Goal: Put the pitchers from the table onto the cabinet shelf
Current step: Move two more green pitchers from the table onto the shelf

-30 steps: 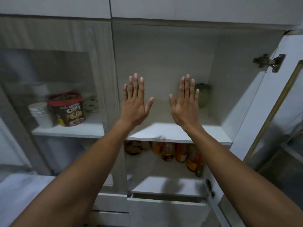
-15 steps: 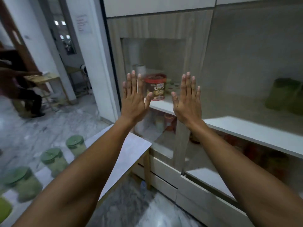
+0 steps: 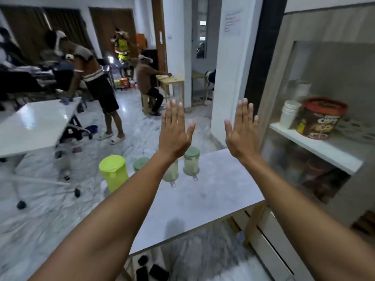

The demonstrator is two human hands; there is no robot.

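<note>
Two bare hands raised flat over the grey table [image 3: 203, 199], both holding nothing.

The left hand [image 3: 174, 130] and the right hand [image 3: 242, 132] show their backs, fingers straight and spread, above the far part of the table. The table top is smooth, matt and pale grey, with a thin wooden edge. At its far edge stand the pitchers: one bright lime pitcher [image 3: 114, 171] of glossy plastic with a spout, at the far left corner; then a pale green lid [image 3: 141, 162] behind the left forearm; one frosted pitcher [image 3: 170, 173] partly hidden by the left wrist; and one frosted pitcher with green round lid [image 3: 191, 161] to the right of it. What is inside them I cannot tell. Right of the table, a white cabinet shelf [image 3: 316, 148] behind glass carries stacked white cups [image 3: 289, 113] and a brown tub with red lid [image 3: 321, 118].
</note>
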